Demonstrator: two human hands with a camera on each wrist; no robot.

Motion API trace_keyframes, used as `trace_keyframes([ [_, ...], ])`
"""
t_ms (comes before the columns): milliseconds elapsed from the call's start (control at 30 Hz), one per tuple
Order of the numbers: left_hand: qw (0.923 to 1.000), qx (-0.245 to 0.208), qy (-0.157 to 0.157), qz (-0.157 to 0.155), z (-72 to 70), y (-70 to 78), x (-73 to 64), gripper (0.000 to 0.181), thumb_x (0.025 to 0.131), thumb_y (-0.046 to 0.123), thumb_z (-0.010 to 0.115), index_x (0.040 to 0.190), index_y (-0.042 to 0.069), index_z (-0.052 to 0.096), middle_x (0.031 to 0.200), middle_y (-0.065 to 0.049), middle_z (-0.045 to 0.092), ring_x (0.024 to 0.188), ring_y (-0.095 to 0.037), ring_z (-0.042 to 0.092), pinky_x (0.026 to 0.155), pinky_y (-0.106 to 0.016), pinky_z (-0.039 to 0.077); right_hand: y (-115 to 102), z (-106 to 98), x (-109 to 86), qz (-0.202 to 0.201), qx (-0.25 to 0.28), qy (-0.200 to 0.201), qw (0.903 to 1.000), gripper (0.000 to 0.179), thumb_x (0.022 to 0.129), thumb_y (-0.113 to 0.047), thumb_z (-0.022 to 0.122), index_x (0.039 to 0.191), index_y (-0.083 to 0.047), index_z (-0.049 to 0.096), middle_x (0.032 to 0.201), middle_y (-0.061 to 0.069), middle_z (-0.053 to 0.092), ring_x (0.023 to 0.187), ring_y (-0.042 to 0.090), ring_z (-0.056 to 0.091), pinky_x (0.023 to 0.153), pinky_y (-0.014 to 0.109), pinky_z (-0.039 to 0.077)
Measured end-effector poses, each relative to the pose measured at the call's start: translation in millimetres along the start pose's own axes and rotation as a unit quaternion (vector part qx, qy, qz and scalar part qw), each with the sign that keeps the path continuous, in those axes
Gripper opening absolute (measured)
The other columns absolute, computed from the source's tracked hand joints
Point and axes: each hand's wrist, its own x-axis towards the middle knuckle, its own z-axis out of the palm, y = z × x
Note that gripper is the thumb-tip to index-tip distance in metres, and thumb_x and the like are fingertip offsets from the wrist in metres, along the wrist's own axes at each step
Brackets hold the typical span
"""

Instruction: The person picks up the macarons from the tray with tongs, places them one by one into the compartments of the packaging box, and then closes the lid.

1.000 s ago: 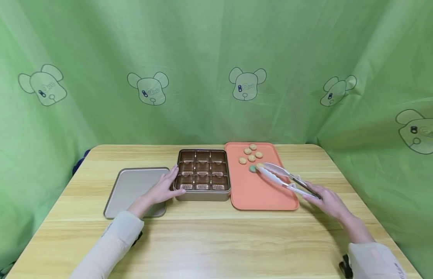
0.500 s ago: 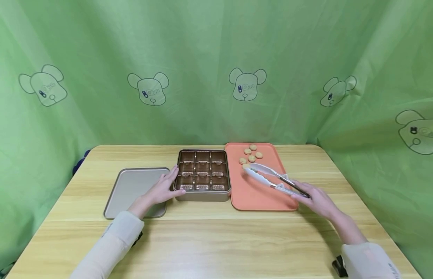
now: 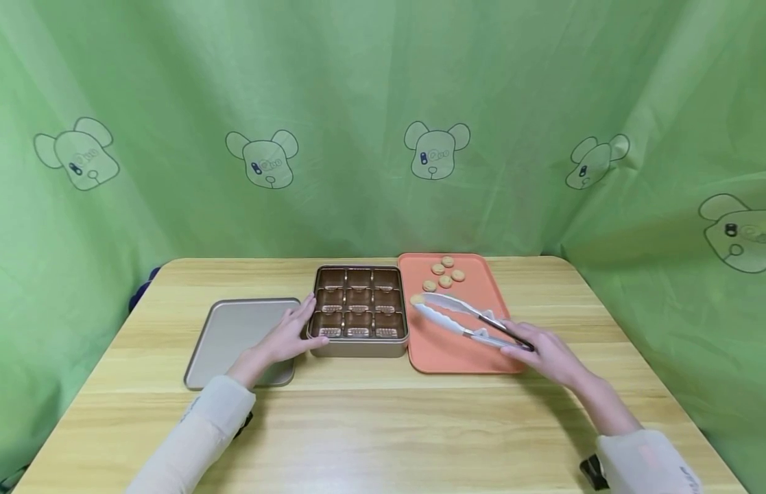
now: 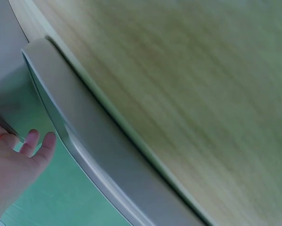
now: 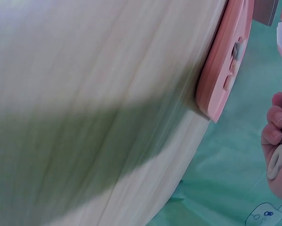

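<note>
**Desk:** What does the frame show?

**Photographer:** A right hand [image 3: 546, 350] grips white tongs [image 3: 459, 317], fingers curled round the handles. The tips pinch a small round biscuit [image 3: 417, 300] over the left edge of the orange tray [image 3: 457, 343], just beside the compartment tin [image 3: 360, 310]. The left hand [image 3: 286, 334] rests with straight fingers against the tin's left wall, over the grey lid [image 3: 234, 336].

**Desk:** Risks?

**Photographer:** The hold looks slight. If the pinch loosens, I judge the biscuit could drop onto the tray or the tin's rim; squeeze harder and it may crumble. A nudged tin could slide.

**Desk:** Setting?

**Photographer:** A pale wooden worktop [image 3: 383, 425], with four more biscuits [image 3: 445, 271] at the tray's far end. Green bear-print curtains [image 3: 383, 123] enclose it.
</note>
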Motion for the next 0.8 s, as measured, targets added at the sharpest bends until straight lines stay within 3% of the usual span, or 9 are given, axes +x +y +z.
trace_keyframes([
  [167, 1.0000, 0.000, 0.000, -0.001, 0.7, -1.0, -0.3, 0.095, 0.081, 0.049, 0.061, 0.145, 0.002, 0.011, 0.153, -0.012, 0.003, 0.130, -0.055, 0.006, 0.103, -0.065, 0.010, -6.4, 2.5, 3.6, -0.006, -0.001, 0.000, 1.0000, 0.054, 0.084, -0.028, 0.066, 0.127, 0.000, 0.052, 0.120, 0.027, 0.055, 0.105, 0.042, 0.054, 0.082, 0.056, 0.046],
  [367, 1.0000, -0.001, 0.002, 0.001, 0.2, -0.8, -0.4, 0.094, 0.081, 0.049, 0.061, 0.145, 0.001, 0.011, 0.153, -0.012, 0.003, 0.130, -0.054, 0.007, 0.103, -0.065, 0.009, -12.9, 5.5, 6.9, -0.012, -0.010, -0.010, 0.9998, 0.055, 0.082, -0.030, 0.067, 0.127, -0.002, 0.052, 0.116, 0.022, 0.059, 0.092, 0.031, 0.058, 0.073, 0.047, 0.048],
  [567, 1.0000, 0.001, 0.003, 0.003, -0.9, 0.4, -0.2, 0.095, 0.081, 0.048, 0.062, 0.145, 0.001, 0.011, 0.153, -0.013, 0.004, 0.130, -0.054, 0.007, 0.104, -0.064, 0.009, -20.0, 7.1, 9.2, -0.033, -0.010, -0.018, 0.9993, 0.054, 0.082, -0.029, 0.067, 0.127, -0.002, 0.053, 0.090, 0.004, 0.060, 0.069, 0.011, 0.046, 0.059, 0.026, 0.038],
  [800, 1.0000, 0.001, 0.001, -0.001, -0.3, -0.8, 0.4, 0.095, 0.080, 0.050, 0.062, 0.145, 0.001, 0.011, 0.153, -0.012, 0.004, 0.130, -0.054, 0.006, 0.103, -0.065, 0.010, -23.8, 8.0, 10.2, -0.047, -0.008, -0.019, 0.9987, 0.051, 0.082, -0.028, 0.068, 0.124, -0.001, 0.056, 0.072, -0.009, 0.044, 0.062, 0.005, 0.037, 0.054, 0.019, 0.032],
])
